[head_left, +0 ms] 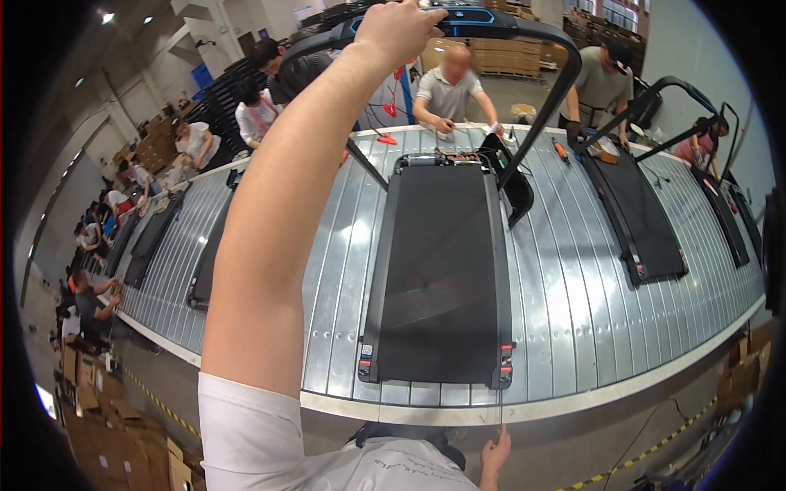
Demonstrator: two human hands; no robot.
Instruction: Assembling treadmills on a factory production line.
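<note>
A black treadmill (pixel 442 270) lies lengthwise on the metal slat conveyor (pixel 565 286) in front of me. Its black handlebar frame (pixel 557 49) with a blue-trimmed console arches above the far end. My left hand (pixel 397 29) reaches up and forward, fingers closed over the top of the handlebar by the console. My right hand (pixel 494 454) hangs low at the conveyor's near edge, pinching a thin cable (pixel 500 409) that runs down from the treadmill's near right corner. At the far end of the deck, the open motor bay (pixel 446 158) shows its wiring.
More treadmills (pixel 643 217) lie on the belt to the right and left (pixel 155 233). Across the belt stand several people: one (pixel 449 94) bends over the motor end, another (pixel 602 82) works on the neighbouring unit. Cardboard boxes (pixel 106 425) pile up at lower left. A yellow-black floor stripe (pixel 655 448) runs below.
</note>
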